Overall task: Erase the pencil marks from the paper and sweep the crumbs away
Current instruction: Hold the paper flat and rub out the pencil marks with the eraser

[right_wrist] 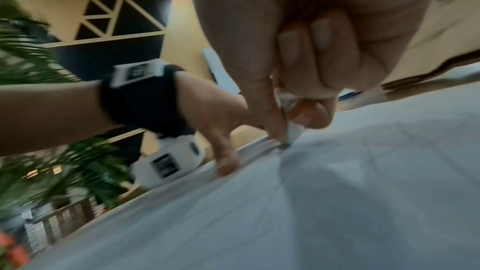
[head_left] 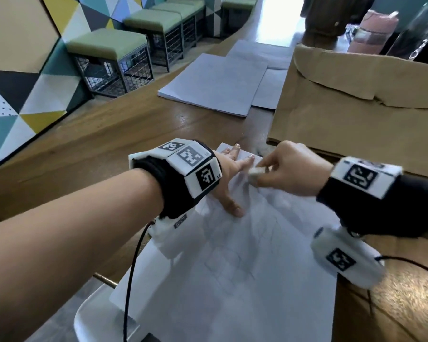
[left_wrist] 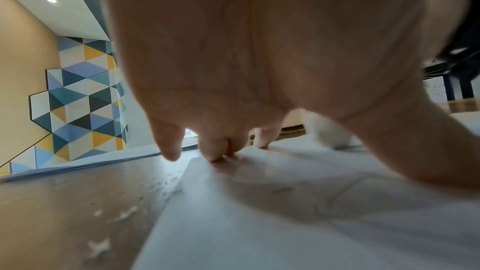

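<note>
Now right hand [head_left: 286, 169] fingers pinch eraser [head_left: 255, 172] on paper [head_left: 232, 280]; left hand [head_left: 229, 180] fingers spread flat; wrist marker reads "LS".

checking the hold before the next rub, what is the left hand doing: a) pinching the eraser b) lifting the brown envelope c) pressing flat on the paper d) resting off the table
c: the left hand lies with fingers spread on the paper, while the right hand pinches the eraser.

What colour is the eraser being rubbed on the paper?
White; the eraser shows best in the head view, pinched in the right hand.
</note>
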`<state>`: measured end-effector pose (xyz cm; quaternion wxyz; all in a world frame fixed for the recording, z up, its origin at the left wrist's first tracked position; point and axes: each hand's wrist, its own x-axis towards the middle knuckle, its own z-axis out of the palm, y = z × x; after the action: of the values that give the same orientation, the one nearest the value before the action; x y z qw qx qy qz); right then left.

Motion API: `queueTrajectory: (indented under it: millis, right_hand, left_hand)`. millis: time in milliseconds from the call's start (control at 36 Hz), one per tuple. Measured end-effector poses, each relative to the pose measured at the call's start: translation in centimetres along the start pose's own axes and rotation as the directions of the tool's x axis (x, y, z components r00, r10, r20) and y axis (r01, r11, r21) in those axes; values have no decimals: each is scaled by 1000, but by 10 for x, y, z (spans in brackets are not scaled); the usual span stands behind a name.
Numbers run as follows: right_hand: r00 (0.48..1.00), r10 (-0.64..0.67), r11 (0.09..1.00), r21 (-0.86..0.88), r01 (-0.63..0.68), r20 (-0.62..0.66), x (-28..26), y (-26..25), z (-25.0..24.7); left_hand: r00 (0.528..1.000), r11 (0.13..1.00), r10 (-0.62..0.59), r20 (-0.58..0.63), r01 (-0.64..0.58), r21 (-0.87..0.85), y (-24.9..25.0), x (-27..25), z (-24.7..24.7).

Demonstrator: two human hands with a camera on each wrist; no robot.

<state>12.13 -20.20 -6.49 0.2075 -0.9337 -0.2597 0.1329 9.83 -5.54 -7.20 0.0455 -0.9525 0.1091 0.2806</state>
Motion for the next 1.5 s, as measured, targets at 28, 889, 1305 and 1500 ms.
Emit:
queueTrajectory:
  millis: [28, 889, 1305, 1500]
  right_hand:
    - [998, -38, 999, -12, 38, 44, -8, -1, 2]
    - [970, -14, 997, -65, 31, 243, -20, -5, 1]
    - [958, 70, 991, 94, -100, 277, -31, 7, 3]
    - [975, 209, 950, 221, -220, 73, -3, 12, -8]
  left_hand:
    - [1000, 1000, -2, 0, 2, 0, 0, 0, 0]
    - [1000, 1000, -17, 19, 18, -14, 0, -1, 2]
    - [999, 997, -42, 34, 40, 68, 9, 3, -4]
    - [998, 995, -45, 37, 41, 92, 11, 0, -7]
